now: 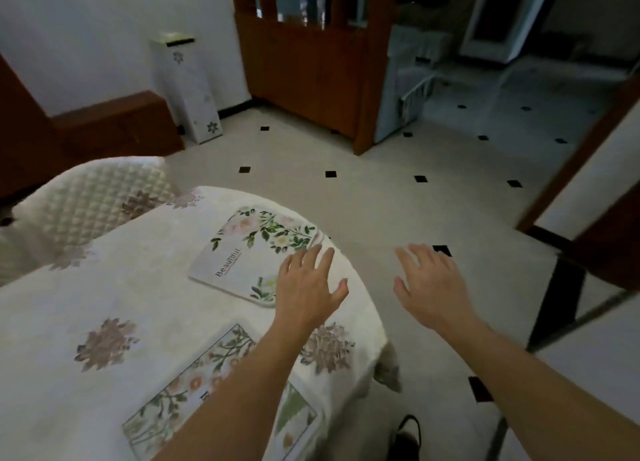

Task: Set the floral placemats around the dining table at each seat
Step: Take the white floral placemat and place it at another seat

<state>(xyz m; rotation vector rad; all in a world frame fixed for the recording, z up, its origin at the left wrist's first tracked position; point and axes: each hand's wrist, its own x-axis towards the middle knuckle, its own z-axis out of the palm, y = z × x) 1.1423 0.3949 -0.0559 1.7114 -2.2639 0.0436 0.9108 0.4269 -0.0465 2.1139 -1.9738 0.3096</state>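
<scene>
A white floral placemat point(242, 252) printed "Beautiful" lies flat near the rounded far end of the dining table point(104, 287), which wears a cream cloth with brown flower prints. A second floral placemat point(173, 398) lies closer to me, partly hidden under my left forearm. My left hand point(306, 284) hovers open, fingers spread, over the near right corner of the far placemat. Off the table's edge, my right hand point(427, 284) is open over the floor, holding nothing.
A chair with a quilted cream cover point(93, 197) stands at the table's far left. A white floral box point(187, 86) leans on the wall. A wooden partition point(311, 62) stands beyond. Tiled floor point(381, 200) spreads to the right, with a dark shoe point(407, 436) below.
</scene>
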